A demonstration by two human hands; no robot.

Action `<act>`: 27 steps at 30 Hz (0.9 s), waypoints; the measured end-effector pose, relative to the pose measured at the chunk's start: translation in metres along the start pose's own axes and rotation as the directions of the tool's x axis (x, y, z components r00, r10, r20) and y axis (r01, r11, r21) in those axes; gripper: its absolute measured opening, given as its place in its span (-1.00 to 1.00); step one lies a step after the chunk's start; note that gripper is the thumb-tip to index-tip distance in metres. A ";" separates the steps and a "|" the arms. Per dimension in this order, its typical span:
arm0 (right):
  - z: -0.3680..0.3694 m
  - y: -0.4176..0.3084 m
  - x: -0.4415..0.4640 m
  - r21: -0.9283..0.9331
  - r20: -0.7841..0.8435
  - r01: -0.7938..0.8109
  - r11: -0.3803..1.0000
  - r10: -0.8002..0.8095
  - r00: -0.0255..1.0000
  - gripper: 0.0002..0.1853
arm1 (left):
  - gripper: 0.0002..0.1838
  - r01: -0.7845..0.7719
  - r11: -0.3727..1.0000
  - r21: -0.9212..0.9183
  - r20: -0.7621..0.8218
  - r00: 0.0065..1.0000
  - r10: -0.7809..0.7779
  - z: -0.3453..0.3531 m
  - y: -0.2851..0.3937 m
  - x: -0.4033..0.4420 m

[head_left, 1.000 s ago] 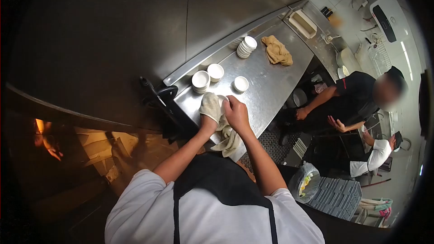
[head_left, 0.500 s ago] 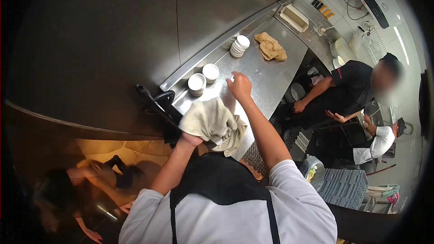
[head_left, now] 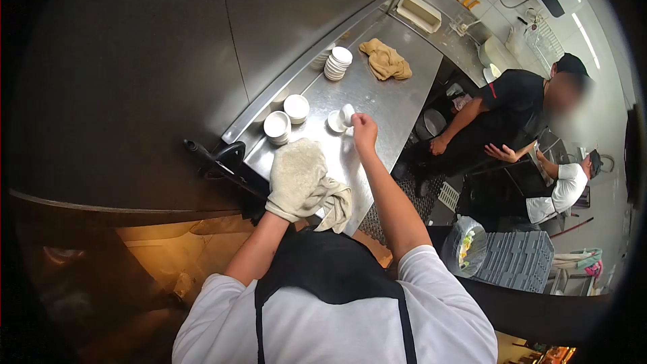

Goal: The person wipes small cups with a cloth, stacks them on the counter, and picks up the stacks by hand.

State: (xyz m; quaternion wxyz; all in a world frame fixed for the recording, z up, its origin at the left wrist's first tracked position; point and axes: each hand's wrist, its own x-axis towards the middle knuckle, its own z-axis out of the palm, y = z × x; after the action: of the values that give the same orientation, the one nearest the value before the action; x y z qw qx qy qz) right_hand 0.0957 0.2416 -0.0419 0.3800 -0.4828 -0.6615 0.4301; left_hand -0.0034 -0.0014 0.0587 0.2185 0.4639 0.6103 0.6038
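Note:
A beige towel covers my left hand, draped over it with a loose end hanging to the right; its fingers are hidden in the fabric. My right hand pinches the edge of a small white bowl, tilted on its side above the steel counter. Another small white bowl is directly beside it, at the counter surface. To the left, two short stacks of white bowls, a nearer stack and a farther stack, are close to the wall.
Farther along the counter are a taller bowl stack and a crumpled tan cloth. A cream tray lies at the far end. Two people work at right, the nearer in a black shirt. Grey crates stand behind a lined bin.
My right hand, earlier without a visible bowl, now holds a small white one, with another beside it. The towel now covers my left hand more fully. People at lower left are out of view.

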 end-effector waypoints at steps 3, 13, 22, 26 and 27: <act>-0.007 -0.002 0.000 0.309 0.035 -0.192 0.932 0.190 0.981 -0.75 | -0.83 -0.241 0.457 0.856 0.168 0.966 0.195 -0.004 0.007 0.012; -0.048 -0.096 -0.158 -0.239 0.423 0.464 0.853 -0.339 0.840 -0.35 | -0.71 0.120 0.875 -0.468 -0.209 0.947 -0.242 -0.006 0.003 -0.018; -0.094 -0.011 -0.197 -0.369 0.588 0.478 0.797 -0.198 0.784 -0.60 | -0.67 0.310 0.165 -0.936 0.207 0.867 -0.454 -0.024 -0.038 -0.010; -0.086 -0.089 -0.187 0.092 0.333 0.306 0.948 -0.319 0.887 -0.54 | -0.56 0.288 0.386 -0.876 0.032 0.834 -0.551 -0.004 -0.012 -0.001; -0.083 -0.109 -0.184 0.167 0.254 0.375 0.912 -0.407 0.877 -0.52 | -0.55 0.312 0.339 -0.887 0.095 0.844 -0.528 0.006 0.010 -0.005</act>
State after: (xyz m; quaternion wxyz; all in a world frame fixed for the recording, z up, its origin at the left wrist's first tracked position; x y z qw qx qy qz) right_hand 0.1831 0.0630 0.0722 0.3868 -0.2503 -0.7676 0.4455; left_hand 0.0072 -0.0038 0.0657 0.5075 0.0429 0.3285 0.7954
